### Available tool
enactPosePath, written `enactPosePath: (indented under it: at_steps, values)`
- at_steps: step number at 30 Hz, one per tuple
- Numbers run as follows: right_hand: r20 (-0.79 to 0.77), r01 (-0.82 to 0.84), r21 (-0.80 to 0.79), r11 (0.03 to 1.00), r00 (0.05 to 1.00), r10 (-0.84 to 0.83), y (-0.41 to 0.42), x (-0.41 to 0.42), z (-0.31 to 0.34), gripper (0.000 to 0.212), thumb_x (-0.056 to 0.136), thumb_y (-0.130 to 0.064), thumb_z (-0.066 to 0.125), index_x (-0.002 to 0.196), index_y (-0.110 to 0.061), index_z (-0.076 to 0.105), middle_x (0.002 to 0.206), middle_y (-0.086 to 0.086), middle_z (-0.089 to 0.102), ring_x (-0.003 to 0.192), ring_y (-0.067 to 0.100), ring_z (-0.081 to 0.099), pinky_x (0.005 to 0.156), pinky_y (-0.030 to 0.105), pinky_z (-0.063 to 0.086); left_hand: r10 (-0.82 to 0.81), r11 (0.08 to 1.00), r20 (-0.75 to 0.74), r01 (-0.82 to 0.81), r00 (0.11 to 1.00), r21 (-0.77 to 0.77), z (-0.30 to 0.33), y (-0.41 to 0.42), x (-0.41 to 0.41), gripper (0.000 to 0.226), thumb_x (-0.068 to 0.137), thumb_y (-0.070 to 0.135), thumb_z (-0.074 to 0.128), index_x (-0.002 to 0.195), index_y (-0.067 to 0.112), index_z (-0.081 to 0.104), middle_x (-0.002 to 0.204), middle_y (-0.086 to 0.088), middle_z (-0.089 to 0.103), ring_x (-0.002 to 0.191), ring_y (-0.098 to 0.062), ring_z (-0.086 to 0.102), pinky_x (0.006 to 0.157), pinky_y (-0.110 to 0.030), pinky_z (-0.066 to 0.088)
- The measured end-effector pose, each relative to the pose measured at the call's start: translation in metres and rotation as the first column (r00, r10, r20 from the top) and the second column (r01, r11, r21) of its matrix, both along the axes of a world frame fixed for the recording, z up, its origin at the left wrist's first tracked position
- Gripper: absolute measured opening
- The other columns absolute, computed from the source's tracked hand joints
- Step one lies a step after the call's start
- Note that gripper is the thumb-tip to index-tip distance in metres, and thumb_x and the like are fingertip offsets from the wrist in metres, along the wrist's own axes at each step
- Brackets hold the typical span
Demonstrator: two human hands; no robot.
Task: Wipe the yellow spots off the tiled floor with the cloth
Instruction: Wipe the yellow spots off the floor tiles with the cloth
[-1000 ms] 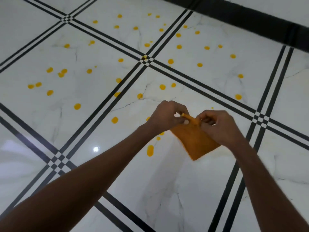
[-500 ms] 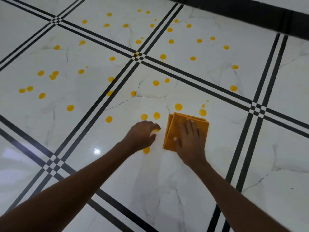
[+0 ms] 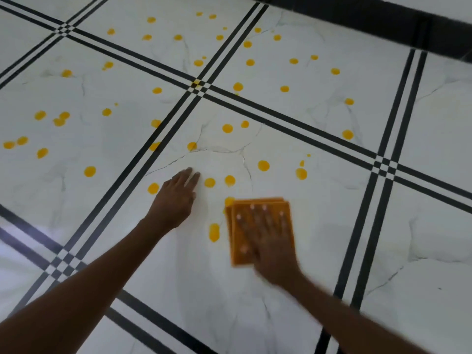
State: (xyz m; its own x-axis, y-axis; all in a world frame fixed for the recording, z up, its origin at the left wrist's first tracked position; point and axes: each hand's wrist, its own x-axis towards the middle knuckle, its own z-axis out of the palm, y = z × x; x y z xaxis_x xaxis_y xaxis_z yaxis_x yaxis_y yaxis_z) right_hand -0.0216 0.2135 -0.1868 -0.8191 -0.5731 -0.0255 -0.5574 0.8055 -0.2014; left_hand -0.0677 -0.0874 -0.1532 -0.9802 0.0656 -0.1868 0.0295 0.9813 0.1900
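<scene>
A folded orange cloth [image 3: 286,215] lies flat on the white marble tiled floor [image 3: 255,315]. My right hand [image 3: 268,241] presses down on it with spread, straight fingers; the hand is blurred by motion. My left hand [image 3: 176,198] rests flat on the floor to the left of the cloth, fingers straight. Several yellow spots dot the tiles: an oval spot [image 3: 214,232] just left of the cloth, one [image 3: 229,201] at the cloth's top-left corner, others [image 3: 210,182] beyond my hands and many farther away.
Black double lines [image 3: 163,139] cross the floor and meet at checkered joints [image 3: 198,85]. A dark skirting band [image 3: 383,24] runs along the far edge at the top right.
The cloth, held up by both hands a second ago, now lies on the floor under my right hand and has slid toward me. My left hand let go and flattened on the floor.
</scene>
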Motion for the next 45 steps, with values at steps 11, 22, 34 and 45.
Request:
enactPosePath:
  at_steps: [11,22,34,45]
  values:
    - [0.002,0.41,0.024,0.912,0.912,-0.41,-0.019,0.032,0.007,0.074,0.099,-0.053,0.038,0.165,-0.027,0.017,0.172,0.015,0.011,0.158,0.043,0.011,0.125,0.066,0.006,-0.086,0.995,0.06,0.089,0.994,-0.046,0.002,-0.011,0.008,0.081,0.093,0.056,0.032,0.161,0.017,0.017,0.168,-0.01,0.013,0.155,-0.027,0.015,0.122,-0.045,0.026]
    - [-0.069,0.689,-0.068,0.722,0.719,-0.692,0.041,-0.077,0.001,0.069,0.104,-0.057,0.025,0.164,-0.023,0.023,0.167,0.023,0.025,0.153,0.047,0.023,0.121,0.07,0.013,-0.08,0.993,0.076,0.085,0.994,-0.076,0.005,-0.009,0.01,0.084,0.097,0.056,0.043,0.162,0.021,0.004,0.17,-0.007,-0.001,0.157,-0.023,0.003,0.125,-0.041,0.015]
    - [-0.098,0.212,0.061,0.975,0.974,-0.206,0.013,-0.181,-0.009,0.074,0.102,-0.067,0.008,0.162,-0.031,0.026,0.169,0.013,0.027,0.154,0.042,0.027,0.12,0.067,0.02,-0.048,0.998,0.109,0.052,0.993,-0.03,0.011,-0.006,0.007,0.091,0.093,0.048,0.06,0.162,0.018,0.01,0.17,-0.007,0.003,0.157,-0.024,0.005,0.124,-0.041,0.018]
    - [0.006,-0.176,-0.136,0.975,0.984,0.178,-0.095,0.045,0.01,0.076,0.097,-0.055,0.045,0.164,-0.029,0.021,0.172,0.011,0.013,0.158,0.04,0.014,0.124,0.068,0.011,0.122,0.992,-0.024,-0.122,0.992,-0.013,0.031,-0.036,0.037,0.069,0.096,0.031,0.057,0.156,0.01,0.032,0.162,-0.015,0.031,0.15,-0.031,0.027,0.121,-0.049,0.028]
